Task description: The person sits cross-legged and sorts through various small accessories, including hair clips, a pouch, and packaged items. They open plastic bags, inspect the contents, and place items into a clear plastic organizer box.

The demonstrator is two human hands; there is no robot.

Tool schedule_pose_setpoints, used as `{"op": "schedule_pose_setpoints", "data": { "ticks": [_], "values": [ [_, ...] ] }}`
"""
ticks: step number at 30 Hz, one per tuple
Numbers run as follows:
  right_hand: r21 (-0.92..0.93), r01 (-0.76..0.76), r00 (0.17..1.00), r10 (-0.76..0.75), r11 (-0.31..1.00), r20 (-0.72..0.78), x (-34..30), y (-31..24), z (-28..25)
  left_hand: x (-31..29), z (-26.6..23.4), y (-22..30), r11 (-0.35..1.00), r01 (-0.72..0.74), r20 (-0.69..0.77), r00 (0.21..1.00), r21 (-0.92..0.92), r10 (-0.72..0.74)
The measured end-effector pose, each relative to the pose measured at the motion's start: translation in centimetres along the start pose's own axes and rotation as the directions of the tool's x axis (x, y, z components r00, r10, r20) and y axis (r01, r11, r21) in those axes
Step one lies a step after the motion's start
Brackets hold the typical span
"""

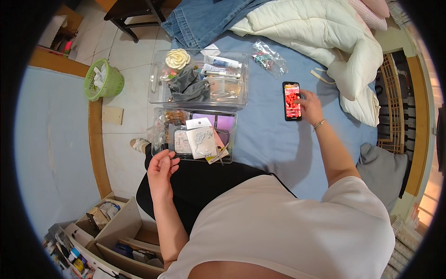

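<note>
Lying on blue sheet: phone; beyond, probably chair.

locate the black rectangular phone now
In the head view, the phone lies right of centre on the blue bedsheet, the right hand at its right edge. A clear plastic bag lies beyond.

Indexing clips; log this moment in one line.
right hand: at lit phone | left hand: beside nearer clear box | phone: face-up, on blue sheet

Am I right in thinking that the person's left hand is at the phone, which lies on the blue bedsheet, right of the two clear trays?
Not quite: the head view shows the right hand at the phone, which does lie on the blue bedsheet, right of the two clear trays.
</note>
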State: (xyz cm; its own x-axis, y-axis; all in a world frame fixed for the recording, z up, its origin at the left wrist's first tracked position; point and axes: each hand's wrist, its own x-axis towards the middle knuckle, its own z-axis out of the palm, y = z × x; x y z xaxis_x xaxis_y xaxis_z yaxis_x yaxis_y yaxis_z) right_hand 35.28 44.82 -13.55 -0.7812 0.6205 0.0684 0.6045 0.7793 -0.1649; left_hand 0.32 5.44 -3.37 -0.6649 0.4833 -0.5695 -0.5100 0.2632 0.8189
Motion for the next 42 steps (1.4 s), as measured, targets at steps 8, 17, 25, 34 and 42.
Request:
{"op": "schedule_pose_setpoints", "data": {
  "ticks": [8,17,25,34,42],
  "values": [
    [0.114,-0.382,0.903,0.396,0.917,-0.165,0.4,2.3,2.1,-0.5,-0.9,0.8,0.997,-0.079,-0.026,0.996,0.023,0.08],
    [0.153,-0.457,0.874,0.474,0.877,-0.104,1.1,-4.8,3.2,-1.5,-1.0,1.0,0.995,-0.092,-0.079,0.993,-0.049,0.088],
    [0.001,-0.516,0.857,0.516,0.857,-0.01,-0.2,-4.9,2.7,-1.2,-1.7,0.5,0.992,-0.099,-0.095,0.991,-0.081,0.091],
    [0.42,0.213,0.958,-0.104,0.882,-0.267,13.0,-18.9,-8.2,0.2,-1.6,1.4,0.991,-0.122,-0.067,0.991,-0.055,0.118],
    [0.301,0.62,0.717,-0.679,0.725,0.158,21.5,-29.0,-7.5,0.1,-1.0,2.6,0.987,-0.146,-0.072,0.987,-0.072,0.141]
  ]
}}
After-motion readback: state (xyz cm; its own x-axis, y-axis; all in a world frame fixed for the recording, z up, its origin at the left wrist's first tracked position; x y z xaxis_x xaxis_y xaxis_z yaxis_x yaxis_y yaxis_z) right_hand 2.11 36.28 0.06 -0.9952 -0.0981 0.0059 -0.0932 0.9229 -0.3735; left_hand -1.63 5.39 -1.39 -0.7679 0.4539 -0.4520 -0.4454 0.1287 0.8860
